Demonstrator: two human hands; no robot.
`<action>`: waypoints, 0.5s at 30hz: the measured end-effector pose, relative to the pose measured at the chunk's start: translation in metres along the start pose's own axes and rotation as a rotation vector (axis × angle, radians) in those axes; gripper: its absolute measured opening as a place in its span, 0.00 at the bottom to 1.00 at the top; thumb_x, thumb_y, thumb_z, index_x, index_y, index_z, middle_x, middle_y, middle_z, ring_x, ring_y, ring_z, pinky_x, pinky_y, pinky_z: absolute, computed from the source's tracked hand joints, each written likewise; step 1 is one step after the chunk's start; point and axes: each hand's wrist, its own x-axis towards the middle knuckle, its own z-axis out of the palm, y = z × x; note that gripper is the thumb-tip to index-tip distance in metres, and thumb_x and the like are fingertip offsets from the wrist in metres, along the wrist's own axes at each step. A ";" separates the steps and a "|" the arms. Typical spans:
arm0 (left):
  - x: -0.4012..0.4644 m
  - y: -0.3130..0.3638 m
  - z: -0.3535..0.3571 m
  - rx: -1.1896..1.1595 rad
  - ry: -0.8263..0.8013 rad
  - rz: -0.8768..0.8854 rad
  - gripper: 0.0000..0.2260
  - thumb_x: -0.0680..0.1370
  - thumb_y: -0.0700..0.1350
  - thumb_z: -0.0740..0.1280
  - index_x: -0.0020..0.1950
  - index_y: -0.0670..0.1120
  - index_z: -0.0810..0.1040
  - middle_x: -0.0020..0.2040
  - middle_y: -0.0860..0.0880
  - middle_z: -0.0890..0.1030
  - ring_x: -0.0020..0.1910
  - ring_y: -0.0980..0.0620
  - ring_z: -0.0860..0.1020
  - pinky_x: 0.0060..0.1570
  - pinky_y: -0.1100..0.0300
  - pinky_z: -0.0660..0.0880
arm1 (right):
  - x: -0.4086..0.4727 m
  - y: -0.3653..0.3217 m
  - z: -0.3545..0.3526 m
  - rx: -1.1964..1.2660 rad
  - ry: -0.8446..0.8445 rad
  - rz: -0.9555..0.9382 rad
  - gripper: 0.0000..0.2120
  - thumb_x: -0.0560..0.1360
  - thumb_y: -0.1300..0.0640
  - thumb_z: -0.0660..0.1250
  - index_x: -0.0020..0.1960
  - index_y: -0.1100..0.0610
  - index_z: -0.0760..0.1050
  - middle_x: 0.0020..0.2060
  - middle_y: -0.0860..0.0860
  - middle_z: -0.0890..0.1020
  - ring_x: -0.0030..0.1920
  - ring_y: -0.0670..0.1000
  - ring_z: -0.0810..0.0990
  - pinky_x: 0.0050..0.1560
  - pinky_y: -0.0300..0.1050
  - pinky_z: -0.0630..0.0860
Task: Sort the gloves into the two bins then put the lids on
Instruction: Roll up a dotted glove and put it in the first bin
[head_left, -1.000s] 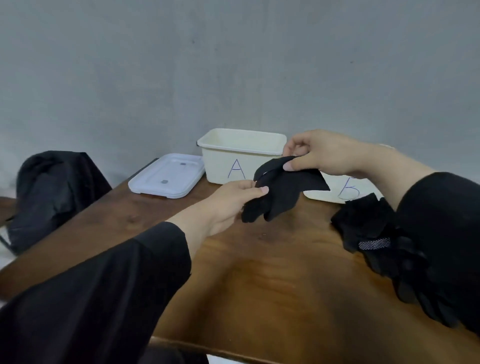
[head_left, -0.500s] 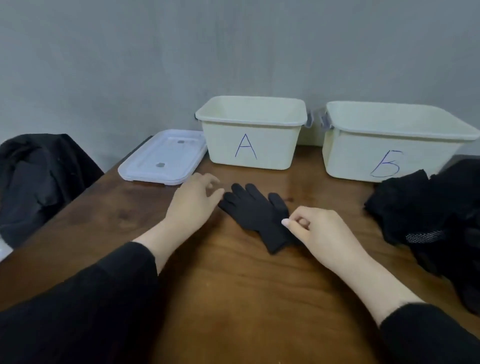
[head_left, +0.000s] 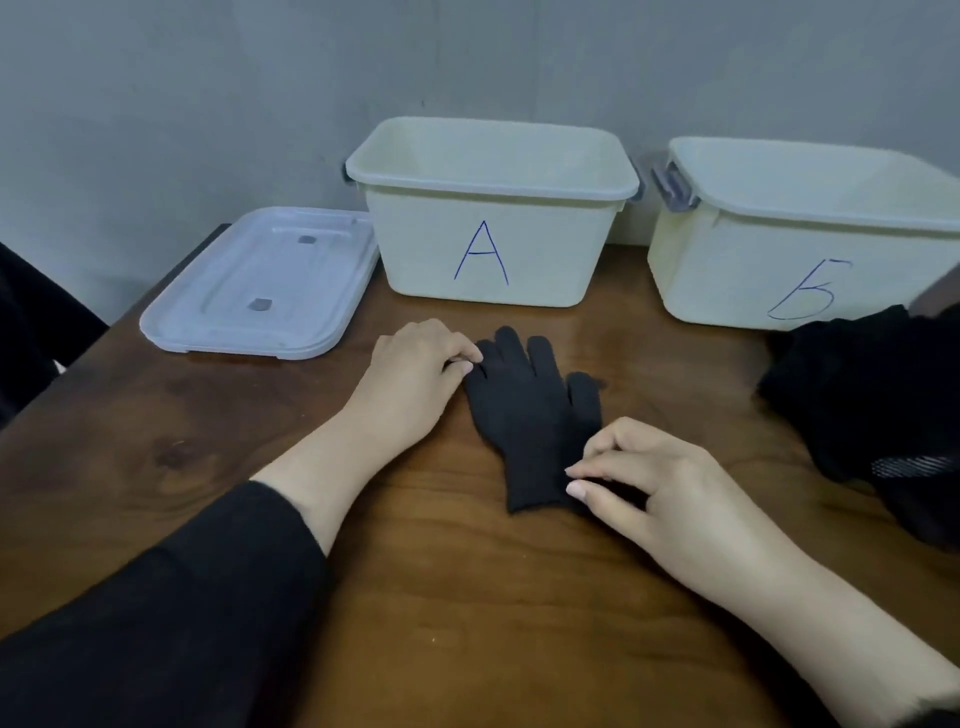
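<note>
Sorting is barely underway, as far as I am seeing from my end. One black glove (head_left: 530, 415) is lying flat on the desk (head_left: 467, 597), fingers pointing toward the bins, just in front of the bin marked A (head_left: 493, 218). My left hand (head_left: 415, 379) is resting beside the glove's fingers, its own fingertips curled and touching the edge of the fabric there; whether it is pinching the cloth or only pressing it I cannot tell. My right hand (head_left: 649, 488) is pinching the cuff end between thumb and forefinger, the other fingers curled loosely above.

Both bins are standing open against the wall. I am seeing no glove inside the bin marked A, though its floor is hidden by the front wall; the second bin (head_left: 800, 239), with a hand-drawn letter on its front, is partly cut off at the right edge and its inside is not showing any glove either. A dark pile of gloves (head_left: 883, 395) is waiting on the desk's right side, in front of that second bin, so I am judging most of the sorting as left to do.

A clear lid (head_left: 260, 291) is lying flat on the desk, just left of the bin marked A and touching or nearly touching it. It may be two lids stacked; I cannot tell. No lid is on either bin yet.
</note>
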 end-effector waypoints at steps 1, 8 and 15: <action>0.006 -0.001 0.001 0.006 0.023 0.003 0.10 0.82 0.44 0.63 0.58 0.54 0.81 0.55 0.53 0.78 0.58 0.50 0.73 0.61 0.50 0.67 | 0.000 -0.002 0.003 -0.031 -0.006 -0.028 0.16 0.78 0.41 0.64 0.57 0.47 0.84 0.49 0.37 0.77 0.53 0.39 0.78 0.54 0.29 0.71; -0.006 0.012 -0.008 -0.097 0.101 0.188 0.07 0.81 0.48 0.66 0.56 0.52 0.81 0.51 0.57 0.76 0.50 0.59 0.73 0.56 0.59 0.69 | 0.002 -0.012 0.008 -0.100 0.082 -0.044 0.14 0.80 0.44 0.63 0.57 0.47 0.84 0.53 0.38 0.75 0.56 0.43 0.74 0.59 0.40 0.73; -0.022 0.051 0.005 0.061 -0.157 0.397 0.22 0.81 0.62 0.54 0.42 0.53 0.82 0.39 0.56 0.76 0.40 0.56 0.73 0.46 0.54 0.73 | -0.002 0.000 0.002 -0.069 0.114 0.011 0.14 0.82 0.48 0.62 0.56 0.51 0.84 0.55 0.40 0.81 0.57 0.40 0.77 0.62 0.38 0.72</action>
